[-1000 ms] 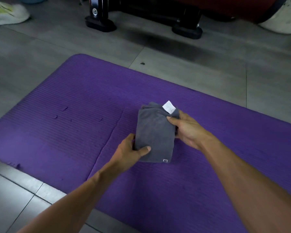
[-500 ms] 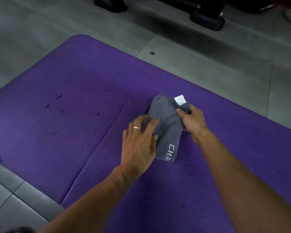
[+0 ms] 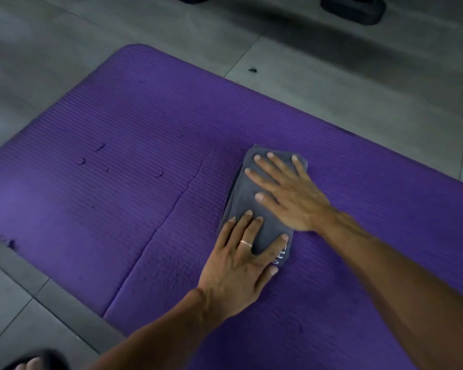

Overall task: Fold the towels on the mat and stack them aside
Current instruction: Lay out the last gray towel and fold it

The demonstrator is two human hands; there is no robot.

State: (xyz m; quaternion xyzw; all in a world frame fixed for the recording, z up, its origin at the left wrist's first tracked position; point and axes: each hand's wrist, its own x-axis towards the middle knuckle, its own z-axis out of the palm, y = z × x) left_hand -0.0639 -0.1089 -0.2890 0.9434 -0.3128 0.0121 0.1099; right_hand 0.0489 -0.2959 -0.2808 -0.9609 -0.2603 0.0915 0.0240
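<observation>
Head view: both hands — left hand point(image 3: 237, 265) and right hand point(image 3: 285, 193) — press flat, fingers straight, on one folded grey towel point(image 3: 251, 206) on the purple mat point(image 3: 118, 209) — stacking likely remains.

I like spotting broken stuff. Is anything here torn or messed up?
Yes, the purple mat has small nicks on its left part, a long crease beside the folded grey towel, and a ragged bit at its left edge.

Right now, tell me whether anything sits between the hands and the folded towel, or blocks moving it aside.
Nothing does. The left hand and right hand press flat on the gray towel, and the purple mat around it shows nothing else. No stack is in view.
</observation>
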